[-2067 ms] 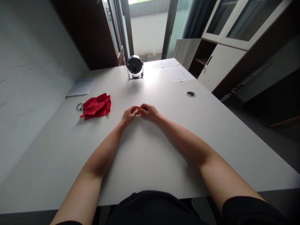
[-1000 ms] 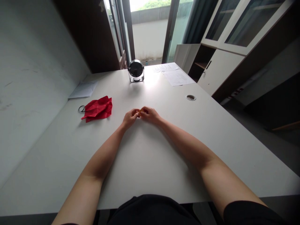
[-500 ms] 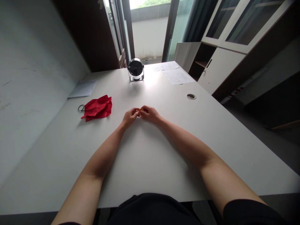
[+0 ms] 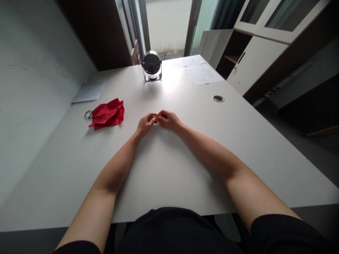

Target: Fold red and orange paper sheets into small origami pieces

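Note:
My left hand [image 4: 146, 124] and my right hand [image 4: 168, 119] meet over the middle of the white table [image 4: 164, 169]. Between their fingertips is a small orange piece [image 4: 158, 116], pinched from both sides. Fingers cover most of it, so I cannot tell what kind of thing it is. To the left of my hands lies a crumpled red cloth or paper sheet [image 4: 108, 114] with a thin black loop [image 4: 88, 114] at its left end.
A round dark-faced device on a silver stand [image 4: 151, 65] is at the table's far side. Printed sheets [image 4: 203, 73] lie at the back right, near a round cable hole [image 4: 218, 98]. A pale packet [image 4: 89, 91] rests by the left wall. White cabinets [image 4: 254, 65] stand on the right.
The camera has tilted down, so everything sits higher in the picture. My hands keep hold of the orange piece, and slightly more of it shows.

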`<state>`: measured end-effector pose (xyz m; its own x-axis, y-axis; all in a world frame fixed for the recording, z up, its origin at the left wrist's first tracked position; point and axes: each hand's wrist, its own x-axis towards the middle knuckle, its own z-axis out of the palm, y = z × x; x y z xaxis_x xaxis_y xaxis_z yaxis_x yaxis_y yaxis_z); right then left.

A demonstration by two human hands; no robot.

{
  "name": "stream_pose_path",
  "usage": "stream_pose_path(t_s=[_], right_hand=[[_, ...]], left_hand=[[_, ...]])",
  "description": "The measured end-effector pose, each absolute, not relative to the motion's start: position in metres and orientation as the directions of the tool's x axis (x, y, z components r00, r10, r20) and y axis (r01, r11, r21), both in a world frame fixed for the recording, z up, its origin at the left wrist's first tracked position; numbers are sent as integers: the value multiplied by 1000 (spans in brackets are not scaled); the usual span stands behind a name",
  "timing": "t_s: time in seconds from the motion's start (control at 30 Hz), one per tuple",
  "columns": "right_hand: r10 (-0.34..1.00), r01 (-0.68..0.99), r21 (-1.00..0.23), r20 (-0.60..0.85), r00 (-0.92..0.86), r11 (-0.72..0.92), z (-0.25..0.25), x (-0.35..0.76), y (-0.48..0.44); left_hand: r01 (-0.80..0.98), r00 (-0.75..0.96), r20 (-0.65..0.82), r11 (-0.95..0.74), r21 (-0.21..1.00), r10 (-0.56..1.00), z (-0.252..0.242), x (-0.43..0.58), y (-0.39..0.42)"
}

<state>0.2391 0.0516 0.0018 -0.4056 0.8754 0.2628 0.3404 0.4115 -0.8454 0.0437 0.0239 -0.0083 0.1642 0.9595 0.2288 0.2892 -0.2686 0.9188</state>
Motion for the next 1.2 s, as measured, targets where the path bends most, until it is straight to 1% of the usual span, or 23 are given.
stream_pose_path(t_s=[0.33, 0.63, 0.8, 0.93, 1.0, 1.1, 1.2], right_hand=[[880, 364, -836, 257, -400, 410, 3, 239, 52], [891, 345, -859, 238, -388, 379, 1, 239, 52], [895, 317, -868, 264, -359, 383, 1, 238, 52], [912, 331, -883, 213, -351, 334, 0, 239, 52], [916, 331, -885, 212, -341, 328, -1, 239, 53], [915, 283, -899, 237, -327, 334, -3, 240, 54], [908, 223, -920, 235, -348, 323, -3, 240, 55]], left_hand=[[263, 137, 234, -263, 928, 963, -13, 45, 26], [223, 145, 222, -250, 942, 964, -13, 45, 25], [167, 110, 211, -227, 959, 971, -13, 46, 25], [113, 111, 201, -213, 971, 973, -12, 47, 26], [76, 96, 205, -212, 974, 974, -12, 47, 27], [19, 73, 225, -227, 974, 971, -13, 46, 29], [-2, 64, 230, -230, 973, 971, -13, 45, 30]])
